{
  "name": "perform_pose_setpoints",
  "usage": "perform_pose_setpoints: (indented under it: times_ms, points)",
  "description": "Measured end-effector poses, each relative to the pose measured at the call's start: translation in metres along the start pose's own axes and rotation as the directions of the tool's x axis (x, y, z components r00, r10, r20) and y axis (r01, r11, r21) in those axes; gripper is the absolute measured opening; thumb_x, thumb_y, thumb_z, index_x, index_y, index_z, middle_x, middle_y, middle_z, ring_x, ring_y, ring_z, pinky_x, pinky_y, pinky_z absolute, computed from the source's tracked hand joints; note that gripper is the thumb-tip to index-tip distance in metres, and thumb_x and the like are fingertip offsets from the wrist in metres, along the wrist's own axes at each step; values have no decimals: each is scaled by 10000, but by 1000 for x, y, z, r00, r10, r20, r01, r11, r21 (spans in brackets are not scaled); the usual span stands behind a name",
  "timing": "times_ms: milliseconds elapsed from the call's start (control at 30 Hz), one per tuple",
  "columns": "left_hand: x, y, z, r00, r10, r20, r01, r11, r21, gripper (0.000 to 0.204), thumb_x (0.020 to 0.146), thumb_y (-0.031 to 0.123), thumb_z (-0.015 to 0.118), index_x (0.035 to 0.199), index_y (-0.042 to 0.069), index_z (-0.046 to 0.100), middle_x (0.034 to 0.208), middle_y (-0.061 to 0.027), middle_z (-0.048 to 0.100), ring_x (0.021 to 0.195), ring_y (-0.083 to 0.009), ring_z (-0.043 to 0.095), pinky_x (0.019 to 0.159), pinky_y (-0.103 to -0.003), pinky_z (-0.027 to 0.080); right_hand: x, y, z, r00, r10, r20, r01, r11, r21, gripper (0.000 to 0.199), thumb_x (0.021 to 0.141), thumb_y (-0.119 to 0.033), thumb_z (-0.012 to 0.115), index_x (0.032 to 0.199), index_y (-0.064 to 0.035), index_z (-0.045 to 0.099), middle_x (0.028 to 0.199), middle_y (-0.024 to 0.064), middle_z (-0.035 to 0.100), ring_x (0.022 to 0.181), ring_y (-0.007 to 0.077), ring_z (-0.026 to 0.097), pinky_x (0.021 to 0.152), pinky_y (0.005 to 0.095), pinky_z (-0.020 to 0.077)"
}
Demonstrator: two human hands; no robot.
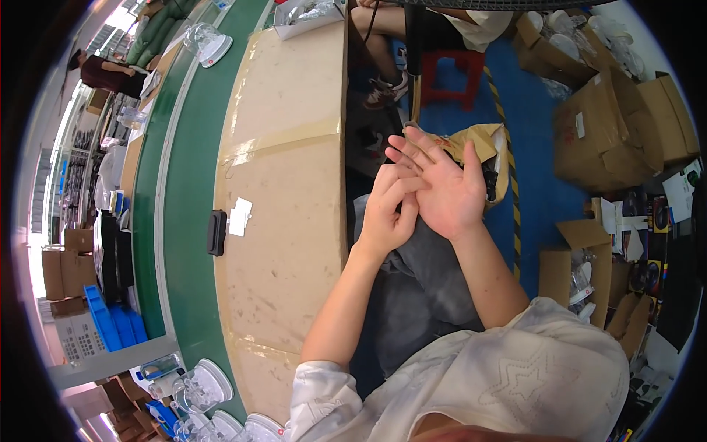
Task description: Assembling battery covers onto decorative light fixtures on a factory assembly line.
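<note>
My right hand [453, 195] is held up over my lap, palm facing up, its fingers stretched out and the thumb apart. Against its palm, near the base of the fingers, rest the curled fingertips of my left hand [390, 210]. The left fingers are bent in toward the thumb; whether anything small is between them is hidden. Dark grey cloth [423, 287] covers my lap below both hands. To the left of them runs a cardboard-covered worktop [287, 199] with taped seams. White paper slips [239, 216] and a small black case [216, 233] lie near its far edge.
Beyond the worktop is a green conveyor belt [190, 169] carrying a clear dome on a white base [208, 46]. More domes [202, 383] stand at lower left. A yellow bag [486, 144], a red stool [453, 77], a seated person's leg [387, 44] and cardboard boxes [604, 136] are to the right.
</note>
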State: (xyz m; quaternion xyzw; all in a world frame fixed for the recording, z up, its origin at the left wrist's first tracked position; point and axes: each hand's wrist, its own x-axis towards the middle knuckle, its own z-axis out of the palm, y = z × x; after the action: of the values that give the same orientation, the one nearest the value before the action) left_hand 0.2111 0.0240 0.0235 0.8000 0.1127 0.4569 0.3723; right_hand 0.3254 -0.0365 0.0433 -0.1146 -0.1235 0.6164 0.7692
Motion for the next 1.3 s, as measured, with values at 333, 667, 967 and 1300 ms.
perform_pose_setpoints:
  times_ms: [333,667,967,1300]
  points:
    - [1,-1,-7,999,1,38,0,999,-33,345,723,-151,518,976,25,674,984,-113,568,919,-278,552,799,-327,460,4,-1,-5,1000,26,13,-27,996,88,838,994,-648,290,1489,26,340,1504,217,396,1399,354,368,1182,448,270]
    - [10,7,-6,986,-51,157,52,999,-1,117,798,97,648,898,48,611,928,-115,524,934,-321,484,866,-400,400,0,0,-24,999,54,-3,-52,974,222,757,1012,-593,319,1476,2,377,1504,159,426,1418,310,365,1196,427,260]
    - [14,14,-4,988,-90,129,87,996,23,84,856,97,618,841,27,574,806,-103,470,860,-302,463,837,-388,397,-4,7,-15,995,63,-81,-38,961,275,644,1022,-538,371,1398,-28,485,1436,116,506,1362,278,419,1175,421,301]
    - [12,7,-5,986,-98,137,98,995,11,72,883,93,604,836,45,577,839,-97,509,861,-293,466,839,-395,391,-1,9,-16,996,63,-55,-47,964,263,608,1025,-517,381,1360,-31,526,1402,108,538,1347,266,435,1166,426,318]
